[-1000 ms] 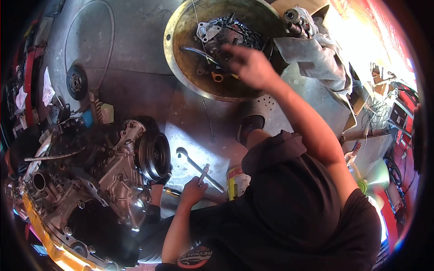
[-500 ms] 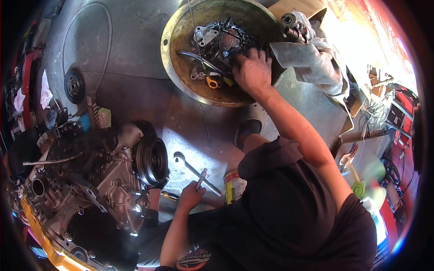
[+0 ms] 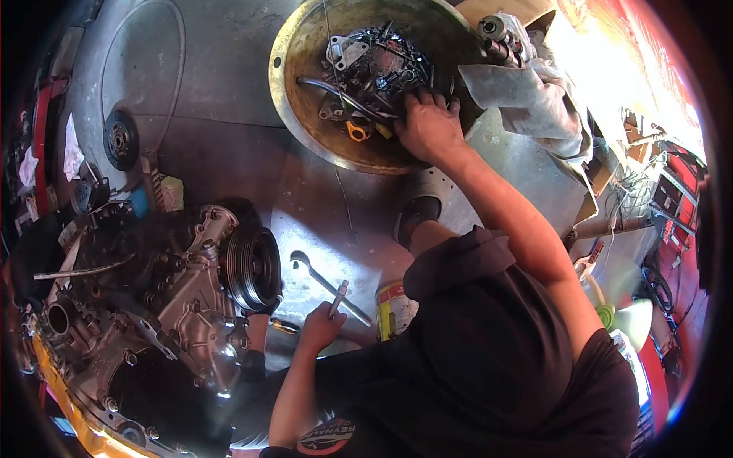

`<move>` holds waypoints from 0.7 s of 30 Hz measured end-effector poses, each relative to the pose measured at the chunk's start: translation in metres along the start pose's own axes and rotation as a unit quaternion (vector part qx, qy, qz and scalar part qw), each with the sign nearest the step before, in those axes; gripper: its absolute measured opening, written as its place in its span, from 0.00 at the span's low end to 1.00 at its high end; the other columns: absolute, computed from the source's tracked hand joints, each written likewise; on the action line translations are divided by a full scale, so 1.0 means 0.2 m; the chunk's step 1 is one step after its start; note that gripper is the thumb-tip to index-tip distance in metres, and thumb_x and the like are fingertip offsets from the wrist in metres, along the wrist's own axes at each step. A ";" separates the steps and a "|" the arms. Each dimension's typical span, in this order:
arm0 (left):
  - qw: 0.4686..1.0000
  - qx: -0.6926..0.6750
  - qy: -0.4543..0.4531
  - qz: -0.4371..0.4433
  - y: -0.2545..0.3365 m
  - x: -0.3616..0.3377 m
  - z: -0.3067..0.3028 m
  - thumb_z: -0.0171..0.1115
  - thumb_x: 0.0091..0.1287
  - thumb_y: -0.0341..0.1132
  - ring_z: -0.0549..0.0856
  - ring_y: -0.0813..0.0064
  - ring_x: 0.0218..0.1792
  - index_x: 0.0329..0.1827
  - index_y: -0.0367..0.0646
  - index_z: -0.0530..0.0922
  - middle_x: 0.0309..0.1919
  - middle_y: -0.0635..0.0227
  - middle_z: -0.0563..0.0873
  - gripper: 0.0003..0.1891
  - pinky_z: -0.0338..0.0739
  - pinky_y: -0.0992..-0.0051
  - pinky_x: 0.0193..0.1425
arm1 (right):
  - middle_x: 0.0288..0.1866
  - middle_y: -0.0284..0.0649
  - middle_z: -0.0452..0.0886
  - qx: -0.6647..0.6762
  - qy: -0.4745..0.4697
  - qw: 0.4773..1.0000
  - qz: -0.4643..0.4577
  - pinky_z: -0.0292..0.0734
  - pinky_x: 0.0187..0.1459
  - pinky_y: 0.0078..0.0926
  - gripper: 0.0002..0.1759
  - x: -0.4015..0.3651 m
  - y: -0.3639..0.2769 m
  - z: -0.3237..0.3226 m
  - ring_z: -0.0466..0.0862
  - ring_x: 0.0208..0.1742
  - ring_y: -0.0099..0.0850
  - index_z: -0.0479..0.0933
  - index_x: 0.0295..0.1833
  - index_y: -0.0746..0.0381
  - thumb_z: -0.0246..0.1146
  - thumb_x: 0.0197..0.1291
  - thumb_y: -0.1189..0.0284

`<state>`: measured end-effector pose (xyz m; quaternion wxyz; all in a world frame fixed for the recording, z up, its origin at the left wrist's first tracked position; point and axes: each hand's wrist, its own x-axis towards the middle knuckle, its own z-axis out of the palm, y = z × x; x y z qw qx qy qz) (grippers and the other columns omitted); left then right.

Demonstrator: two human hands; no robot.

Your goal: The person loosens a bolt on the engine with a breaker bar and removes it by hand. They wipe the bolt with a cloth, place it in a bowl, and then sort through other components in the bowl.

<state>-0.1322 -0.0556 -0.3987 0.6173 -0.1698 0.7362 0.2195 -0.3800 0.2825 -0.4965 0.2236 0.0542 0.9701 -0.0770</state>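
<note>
My right hand [image 3: 430,130] reaches into a large round metal basin [image 3: 284,99], its fingers a little apart and bent down at the right side of a pile of bolts and small parts [image 3: 393,65]. The fingertips are partly lost in shadow. A curved tube [image 3: 340,93], a metal bracket [image 3: 347,53] and a yellow ring-shaped piece [image 3: 356,132] also lie in the basin. Lower down, my left hand [image 3: 321,330] is closed around a short metal rod-like tool [image 3: 339,298], which points up. Beside it a long-handled wrench [image 3: 328,286] rests on the floor.
An engine [image 3: 183,305] with a ribbed pulley [image 3: 254,269] fills the lower left. A can [image 3: 395,309] stands near my leg. Grey cloth [image 3: 519,99] hangs over boxes right of the basin. A round disc [image 3: 121,140] and a screwdriver [image 3: 285,326] lie on the floor.
My right hand has shifted slightly down relative to the pile, and more of the small parts show. The left hand keeps its hold on the tool. The whole view has shifted a little.
</note>
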 end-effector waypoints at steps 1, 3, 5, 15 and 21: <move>1.000 0.001 -0.001 0.000 0.01 0.00 0.00 0.67 0.61 0.44 0.85 0.47 0.41 0.37 0.39 0.77 0.33 0.49 0.85 0.16 0.77 0.56 0.45 | 0.57 0.53 0.78 -0.002 -0.007 1.000 -0.002 0.67 0.61 0.60 0.23 0.01 -0.01 -0.04 0.77 0.61 0.50 0.76 0.58 0.61 0.60 0.60 0.60; 1.000 0.003 0.000 -0.001 0.02 -0.01 -0.01 0.67 0.61 0.44 0.85 0.46 0.41 0.37 0.39 0.77 0.34 0.49 0.85 0.16 0.77 0.56 0.45 | 0.48 0.55 0.82 0.051 0.005 0.998 0.030 0.73 0.54 0.58 0.17 0.06 0.00 -0.10 0.81 0.53 0.52 0.79 0.51 0.61 0.58 0.62 0.62; 1.000 -0.001 0.010 0.005 0.01 0.00 -0.01 0.67 0.60 0.44 0.85 0.49 0.39 0.36 0.38 0.77 0.33 0.51 0.85 0.16 0.77 0.58 0.45 | 0.37 0.56 0.84 0.158 0.043 0.982 0.093 0.79 0.46 0.55 0.13 0.19 0.05 -0.14 0.85 0.43 0.54 0.81 0.45 0.61 0.57 0.64 0.66; 1.000 -0.003 -0.009 -0.004 0.02 -0.01 -0.02 0.66 0.61 0.45 0.85 0.46 0.42 0.39 0.39 0.77 0.35 0.49 0.86 0.17 0.78 0.56 0.46 | 0.34 0.45 0.87 -0.135 0.054 0.989 0.034 0.84 0.35 0.43 0.07 0.64 0.24 0.04 0.89 0.37 0.43 0.84 0.36 0.56 0.61 0.55 0.72; 1.000 -0.001 -0.007 -0.009 0.00 -0.01 -0.02 0.66 0.61 0.45 0.85 0.46 0.42 0.39 0.39 0.77 0.35 0.49 0.86 0.16 0.78 0.56 0.47 | 0.32 0.42 0.88 -0.185 0.053 0.981 0.007 0.84 0.35 0.41 0.07 0.60 0.24 0.05 0.89 0.36 0.40 0.85 0.35 0.57 0.61 0.57 0.71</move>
